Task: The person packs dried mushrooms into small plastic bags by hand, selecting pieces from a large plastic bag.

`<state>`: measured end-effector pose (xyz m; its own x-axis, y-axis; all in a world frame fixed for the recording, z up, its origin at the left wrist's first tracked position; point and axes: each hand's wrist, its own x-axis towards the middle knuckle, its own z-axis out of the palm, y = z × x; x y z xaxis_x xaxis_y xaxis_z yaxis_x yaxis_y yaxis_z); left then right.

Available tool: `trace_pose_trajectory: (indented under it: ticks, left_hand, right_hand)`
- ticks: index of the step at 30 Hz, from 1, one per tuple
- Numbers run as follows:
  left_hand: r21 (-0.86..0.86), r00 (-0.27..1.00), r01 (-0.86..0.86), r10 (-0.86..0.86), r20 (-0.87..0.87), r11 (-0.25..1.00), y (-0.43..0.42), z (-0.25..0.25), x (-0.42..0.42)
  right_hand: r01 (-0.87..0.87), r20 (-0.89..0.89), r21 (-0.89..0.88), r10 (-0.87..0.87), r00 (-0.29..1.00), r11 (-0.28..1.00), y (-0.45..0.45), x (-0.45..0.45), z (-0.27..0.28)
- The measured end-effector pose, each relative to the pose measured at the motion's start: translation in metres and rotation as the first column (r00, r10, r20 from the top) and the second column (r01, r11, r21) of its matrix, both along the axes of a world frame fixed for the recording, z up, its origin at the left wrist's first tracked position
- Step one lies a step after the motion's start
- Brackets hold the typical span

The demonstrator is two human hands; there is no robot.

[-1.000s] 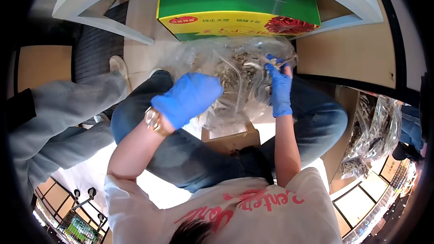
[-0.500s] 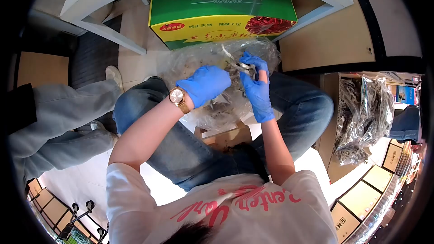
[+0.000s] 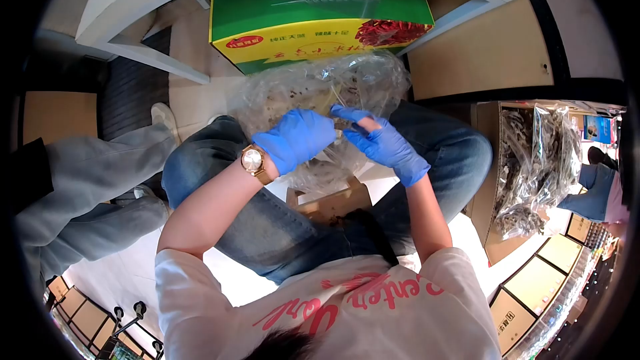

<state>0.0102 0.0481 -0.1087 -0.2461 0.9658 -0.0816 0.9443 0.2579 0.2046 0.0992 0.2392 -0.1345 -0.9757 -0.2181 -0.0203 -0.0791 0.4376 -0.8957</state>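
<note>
At twelve o'clock, over the clear bag [image 3: 283,97], the left hand [image 3: 293,140], curled closed with contents indeterminable, and the right hand [image 3: 390,150], fingers parted, are being brought closer together.

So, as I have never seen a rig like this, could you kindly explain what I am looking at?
There is no robot here: a camera worn on a seated person's head looks down over their own shirt and knees. Both hands wear blue gloves. The left hand, below a wristwatch, is curled closed; the right hand reaches in beside it. I cannot tell what either holds. Under and beyond them lies a crumpled clear plastic bag with small brownish bits in it. Behind it stands a green and yellow box; off to the right, a brown carton holds greyish pieces in clear wrapping.
</note>
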Motion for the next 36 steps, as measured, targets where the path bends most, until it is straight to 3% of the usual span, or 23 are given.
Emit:
trace_pose_trajectory:
  ticks: [1,5,8,10,12,13,15,16,18,19,21,23,24,26,27,28,29,30,31,33,36]
  left_hand:
    - [-0.002,1.0,0.002,-0.002,0.006,1.0,-0.004,0.0,-0.002]
    - [0.073,0.983,-0.172,0.167,0.07,0.982,-0.04,0.004,-0.019]
    - [-0.018,0.957,-0.247,0.246,0.153,0.969,-0.069,0.018,-0.033]
    - [0.053,0.908,-0.364,0.341,0.242,0.93,-0.084,0.023,-0.032]
    - [-0.007,0.911,-0.348,0.341,0.231,0.937,-0.096,0.017,-0.031]
    - [-0.059,0.916,-0.334,0.338,0.214,0.941,-0.102,0.014,-0.029]
    - [-0.003,0.918,-0.336,0.328,0.224,0.942,-0.115,0.002,-0.02]
    - [0.058,0.922,-0.333,0.312,0.228,0.941,-0.121,-0.003,-0.013]
    - [0.051,0.919,-0.341,0.321,0.23,0.939,-0.12,0.01,-0.011]
    - [0.048,0.917,-0.344,0.325,0.231,0.938,-0.119,0.017,-0.01]
    - [-0.185,0.877,-0.344,0.385,0.286,0.92,-0.114,0.032,-0.017]
    - [-0.231,0.875,-0.331,0.389,0.288,0.915,-0.116,0.034,-0.02]
    - [-0.234,0.87,-0.35,0.408,0.277,0.907,-0.118,0.034,-0.02]
    - [-0.249,0.846,-0.388,0.45,0.286,0.888,-0.121,0.035,-0.02]
    - [-0.251,0.845,-0.39,0.453,0.286,0.886,-0.123,0.035,-0.02]
    - [-0.237,0.836,-0.404,0.462,0.297,0.883,-0.125,0.034,-0.019]
    - [-0.223,0.826,-0.419,0.472,0.31,0.88,-0.127,0.032,-0.018]
    - [-0.214,0.825,-0.423,0.472,0.311,0.88,-0.129,0.032,-0.018]
    - [-0.221,0.82,-0.425,0.476,0.318,0.878,-0.13,0.033,-0.016]
    - [-0.197,0.821,-0.455,0.495,0.285,0.868,-0.13,0.033,-0.015]
    - [-0.233,0.843,-0.422,0.474,0.254,0.876,-0.129,0.034,-0.015]
  right_hand:
    - [0.002,0.006,-0.002,-0.002,1.0,1.0,0.005,-0.002,0.002]
    - [0.3,-0.022,-0.07,-0.303,0.953,0.951,0.028,-0.022,0.011]
    - [0.381,0.077,-0.064,-0.376,0.923,0.922,0.046,-0.045,-0.037]
    - [0.381,0.116,-0.051,-0.373,0.92,0.923,0.048,-0.057,-0.087]
    - [0.267,0.143,0.181,-0.294,0.945,0.947,0.043,-0.065,-0.136]
    - [0.261,0.151,0.178,-0.289,0.946,0.949,0.041,-0.067,-0.163]
    - [-0.078,0.366,0.546,-0.154,0.918,0.834,0.029,-0.068,-0.205]
    - [-0.088,0.376,0.539,-0.146,0.915,0.838,0.022,-0.066,-0.219]
    - [-0.342,0.484,0.572,0.029,0.875,0.745,0.001,-0.059,-0.238]
    - [-0.34,0.412,0.586,0.091,0.907,0.736,-0.011,-0.05,-0.257]
    - [-0.34,0.335,0.596,0.16,0.929,0.727,-0.036,-0.038,-0.271]
    - [-0.252,0.096,0.846,0.329,0.939,0.471,-0.058,-0.033,-0.259]
    - [-0.25,0.092,0.845,0.333,0.939,0.473,-0.06,-0.031,-0.276]
    - [0.005,-0.236,0.846,0.367,0.9,0.533,-0.062,-0.036,-0.297]
    - [0.002,-0.236,0.845,0.369,0.899,0.535,-0.06,-0.041,-0.301]
    - [-0.251,0.091,0.817,0.314,0.945,0.519,-0.057,-0.047,-0.305]
    - [-0.483,0.414,0.706,0.251,0.875,0.519,-0.055,-0.053,-0.304]
    - [-0.367,0.304,0.694,0.209,0.929,0.619,-0.048,-0.057,-0.302]
    - [-0.376,0.312,0.689,0.214,0.926,0.619,-0.041,-0.061,-0.301]
    - [-0.22,0.366,0.536,0.01,0.931,0.815,-0.026,-0.084,-0.284]
    - [-0.199,0.335,0.633,-0.034,0.942,0.748,-0.008,-0.11,-0.286]
